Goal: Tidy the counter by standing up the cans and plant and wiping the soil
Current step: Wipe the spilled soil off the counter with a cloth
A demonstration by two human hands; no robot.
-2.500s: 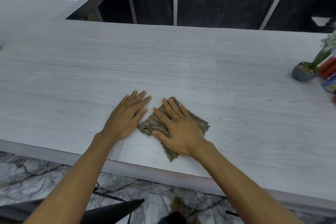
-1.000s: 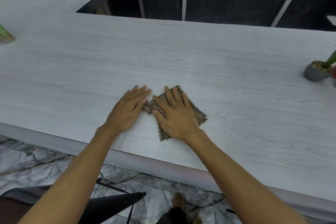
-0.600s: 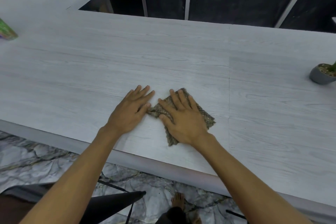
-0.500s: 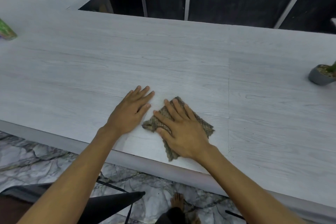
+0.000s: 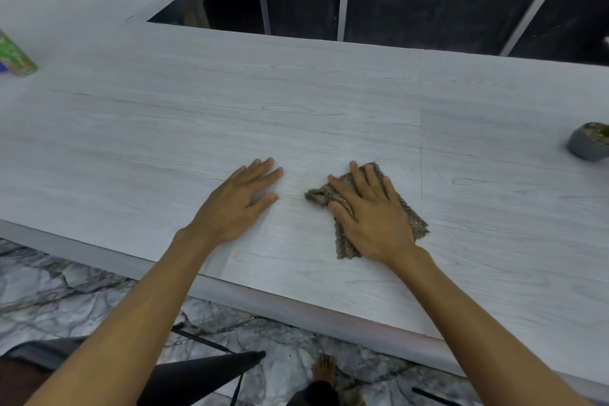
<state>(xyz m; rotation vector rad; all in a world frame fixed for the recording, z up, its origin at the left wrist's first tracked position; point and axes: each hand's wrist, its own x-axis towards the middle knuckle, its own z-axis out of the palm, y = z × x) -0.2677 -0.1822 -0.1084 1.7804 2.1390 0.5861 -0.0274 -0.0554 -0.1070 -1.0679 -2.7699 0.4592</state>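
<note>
The pale grey, wood-grain counter (image 5: 329,102) fills the view. Both hands lie flat on it near its front edge, a little apart and side by side. The left hand (image 5: 240,201) rests on bare surface with its fingers straight. The right hand (image 5: 372,211) presses straight, spread fingers down on a brown woven cloth (image 5: 413,224).

The cloth sits diamond-wise with no clear long axis. Its bunched corner points left into the gap between the hands, so any coming stroke probably belongs to the right hand. Soil there is too faint to make out.

A small grey pot (image 5: 585,145) stands upright far to the right, well away from both hands. A green can (image 5: 14,58) sits at the far left edge, cut off by the frame.
</note>
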